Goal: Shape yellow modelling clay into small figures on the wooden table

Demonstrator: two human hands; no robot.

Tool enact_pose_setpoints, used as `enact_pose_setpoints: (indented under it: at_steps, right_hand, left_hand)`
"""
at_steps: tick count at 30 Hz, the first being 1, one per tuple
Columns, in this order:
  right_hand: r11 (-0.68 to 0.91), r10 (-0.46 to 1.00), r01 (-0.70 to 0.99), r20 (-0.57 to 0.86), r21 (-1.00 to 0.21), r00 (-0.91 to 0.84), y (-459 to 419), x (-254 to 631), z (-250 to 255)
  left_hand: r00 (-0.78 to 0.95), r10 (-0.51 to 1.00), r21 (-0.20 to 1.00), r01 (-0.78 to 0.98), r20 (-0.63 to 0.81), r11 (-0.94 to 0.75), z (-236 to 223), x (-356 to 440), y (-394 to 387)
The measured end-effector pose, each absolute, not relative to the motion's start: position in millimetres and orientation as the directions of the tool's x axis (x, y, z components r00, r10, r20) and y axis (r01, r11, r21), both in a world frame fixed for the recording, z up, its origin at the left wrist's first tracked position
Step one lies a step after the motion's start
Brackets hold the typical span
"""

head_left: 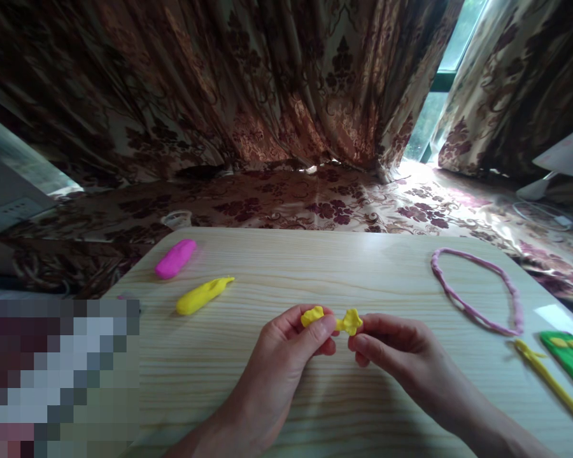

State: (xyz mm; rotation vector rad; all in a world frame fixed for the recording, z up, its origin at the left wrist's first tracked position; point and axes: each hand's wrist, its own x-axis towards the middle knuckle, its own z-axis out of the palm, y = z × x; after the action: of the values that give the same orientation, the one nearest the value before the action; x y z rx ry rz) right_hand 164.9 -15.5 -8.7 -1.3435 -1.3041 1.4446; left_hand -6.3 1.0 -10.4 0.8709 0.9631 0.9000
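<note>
Above the middle of the table, my left hand [298,343] pinches one end of a small piece of yellow modelling clay [352,322]. The piece has two flattened, ruffled lobes joined by a thin neck. My right hand [396,346] is closed on the other lobe with thumb and fingertips. Part of the left lobe is hidden under my left thumb. Farther off to the left lies a larger yellow clay lump [201,298] with a drawn-out tip. Behind it rests a pink clay lump [176,259].
A pink clay loop [477,312] lies at the table's right side. Near it are a thin yellow clay strand [551,385] and a green clay slab [570,362] with yellow bits. Past the wooden table [315,261] stand a clear cup [176,219] and a lamp [566,152].
</note>
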Motion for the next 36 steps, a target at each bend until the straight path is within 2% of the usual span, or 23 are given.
enact_pose_setpoints:
  at_steps: [5, 10, 19, 27, 30, 36]
  right_hand:
    - [-0.204, 0.962, 0.082, -0.215, -0.976, -0.167, -16.7, 164.1, -9.3]
    - [-0.143, 0.975, 0.091, -0.157, -0.985, -0.159, -18.1, 165.3, -7.3]
    - [-0.102, 0.982, 0.135, -0.121, -0.986, -0.143, -16.6, 166.0, -8.8]
    - [-0.053, 0.978, 0.212, -0.093, -0.976, -0.185, -17.5, 166.9, -13.2]
    - [-0.070, 0.976, 0.249, -0.118, -0.966, -0.184, -17.8, 165.3, -13.6]
    - [0.092, 0.982, 0.252, 0.046, -0.963, -0.183, -17.6, 163.7, -13.4]
  left_hand:
    - [0.292, 0.908, 0.916, -0.180, -0.300, 0.360, -9.4, -6.6, 0.1]
    - [0.262, 0.928, 0.949, -0.099, -0.266, 0.300, -8.5, -6.2, -0.4]
    - [0.289, 0.924, 0.936, -0.170, -0.251, 0.307, -7.4, -7.2, -0.3]
    - [0.238, 0.956, 0.981, -0.039, -0.174, 0.189, -3.6, -5.9, 0.8]
    - [0.212, 0.959, 0.976, -0.065, -0.189, 0.207, -3.2, -4.8, 0.4]
    - [0.259, 0.949, 0.976, -0.068, -0.182, 0.206, -2.9, -3.0, -0.6]
